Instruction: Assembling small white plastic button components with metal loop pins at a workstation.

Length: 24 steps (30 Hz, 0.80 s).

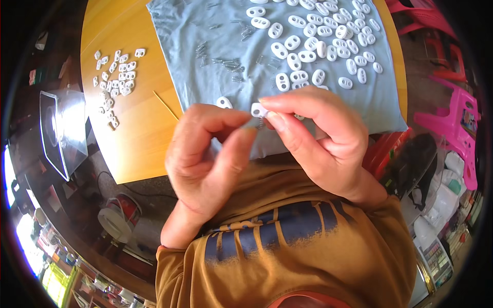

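Your right hand (318, 138) pinched a small white plastic piece (258, 109) between thumb and forefinger, a tiny metal spring (261, 123) hanging just below it; your left hand (205, 154) closed its grip loosely beside it, fingertips near the spring — whether it touched, I could not tell; both sat above the grey cloth (226, 46) on the worktop (128, 123). Best done, I judged, by keeping the spring straight and the piece steady.

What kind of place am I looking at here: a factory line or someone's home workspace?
Probably a small home or shop workspace for hand assembly: a round wooden table with a blue cloth spread with white plastic toggles and small springs, pink plastic stools and cluttered goods around.
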Available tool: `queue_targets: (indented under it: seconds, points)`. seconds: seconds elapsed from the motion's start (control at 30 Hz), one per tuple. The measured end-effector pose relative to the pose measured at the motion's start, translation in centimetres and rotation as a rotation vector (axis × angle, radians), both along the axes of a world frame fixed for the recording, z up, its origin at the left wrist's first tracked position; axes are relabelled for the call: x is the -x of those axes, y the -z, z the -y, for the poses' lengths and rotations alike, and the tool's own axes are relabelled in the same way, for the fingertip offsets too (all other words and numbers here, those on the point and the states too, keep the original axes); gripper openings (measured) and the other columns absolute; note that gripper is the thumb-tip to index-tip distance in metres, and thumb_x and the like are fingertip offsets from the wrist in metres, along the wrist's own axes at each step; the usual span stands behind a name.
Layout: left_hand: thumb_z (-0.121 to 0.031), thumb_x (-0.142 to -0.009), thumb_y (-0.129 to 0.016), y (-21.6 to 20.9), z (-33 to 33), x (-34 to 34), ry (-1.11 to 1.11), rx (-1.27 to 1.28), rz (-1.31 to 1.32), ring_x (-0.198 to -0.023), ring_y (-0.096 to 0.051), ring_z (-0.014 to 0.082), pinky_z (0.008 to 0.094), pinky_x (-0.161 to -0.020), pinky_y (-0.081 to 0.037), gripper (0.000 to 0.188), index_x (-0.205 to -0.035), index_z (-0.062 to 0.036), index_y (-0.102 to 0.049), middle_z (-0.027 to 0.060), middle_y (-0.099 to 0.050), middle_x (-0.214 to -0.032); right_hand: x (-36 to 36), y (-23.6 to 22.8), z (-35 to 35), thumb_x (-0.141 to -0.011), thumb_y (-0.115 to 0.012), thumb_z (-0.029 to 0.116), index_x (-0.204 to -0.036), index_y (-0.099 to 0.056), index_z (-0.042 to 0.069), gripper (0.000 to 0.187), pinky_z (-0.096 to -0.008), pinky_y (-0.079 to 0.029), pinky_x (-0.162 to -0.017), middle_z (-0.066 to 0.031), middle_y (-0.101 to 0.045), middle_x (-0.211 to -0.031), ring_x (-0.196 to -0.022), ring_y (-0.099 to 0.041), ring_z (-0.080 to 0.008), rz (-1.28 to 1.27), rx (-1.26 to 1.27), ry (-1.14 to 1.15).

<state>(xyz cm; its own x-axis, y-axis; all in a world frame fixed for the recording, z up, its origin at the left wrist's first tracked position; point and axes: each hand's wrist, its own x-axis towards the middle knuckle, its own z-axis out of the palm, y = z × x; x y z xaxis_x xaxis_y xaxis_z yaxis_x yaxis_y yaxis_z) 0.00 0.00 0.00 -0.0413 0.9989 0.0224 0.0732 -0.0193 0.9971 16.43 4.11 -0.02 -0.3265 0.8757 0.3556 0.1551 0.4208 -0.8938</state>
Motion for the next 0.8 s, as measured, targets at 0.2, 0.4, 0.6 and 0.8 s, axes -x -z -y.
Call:
queue_targets:
  seconds: [0.2, 0.4, 0.6, 0.8]
  points:
    - [0.001, -0.082, -0.059, -1.6, -1.6, 1.4, -0.013, 0.083, 0.03, -0.078, -0.048, 0.0061, 0.0184, -0.07, -0.039, 0.017, -0.099, 0.0028, -0.059, 0.0013, -0.054, -0.087, 1.2, -0.7, -1.1, -0.079, -0.059, -0.007, -0.107, -0.057, -0.003, 0.028, -0.0196, -0.045, -0.068, -0.0051, -0.062, -0.081, -0.077, -0.058, -0.008, -0.115, 0.281, -0.101]
    - [0.005, -0.079, -0.06, -2.0, -2.0, 2.3, 0.024, 0.141, 0.068, -0.072, -0.05, 0.0069, 0.0179, -0.066, -0.04, 0.023, -0.102, 0.0034, -0.059, 0.0015, -0.055, -0.084, 2.3, -0.9, -1.7, -0.08, -0.06, -0.004, -0.106, -0.058, 0.0, 0.026, -0.0202, -0.046, -0.065, -0.0036, -0.063, -0.08, -0.073, -0.058, -0.0073, -0.013, 0.298, -0.145]
    - [-0.003, -0.085, -0.052, -0.9, -1.4, 3.7, -0.125, 0.338, 0.475, -0.06, -0.046, 0.0062, 0.0179, -0.055, -0.038, 0.022, -0.104, 0.0055, -0.058, 0.0044, -0.057, -0.083, 2.4, 0.1, -2.4, -0.074, -0.065, 0.007, -0.089, -0.058, 0.005, 0.016, -0.0337, -0.046, -0.055, -0.0085, -0.06, -0.072, -0.062, -0.058, -0.0244, 0.224, -0.076, -0.015]
    - [-0.001, -0.085, -0.051, 0.1, -0.2, 5.8, -0.127, 0.351, 0.794, -0.059, -0.046, 0.008, 0.0197, -0.056, -0.04, 0.016, -0.099, 0.0035, -0.058, 0.0067, -0.06, -0.091, 3.8, -0.1, -1.8, -0.066, -0.069, 0.004, -0.086, -0.06, 0.004, 0.022, -0.0338, -0.044, -0.06, -0.0066, -0.053, -0.076, -0.068, -0.054, -0.024, 0.614, -0.233, -0.1]
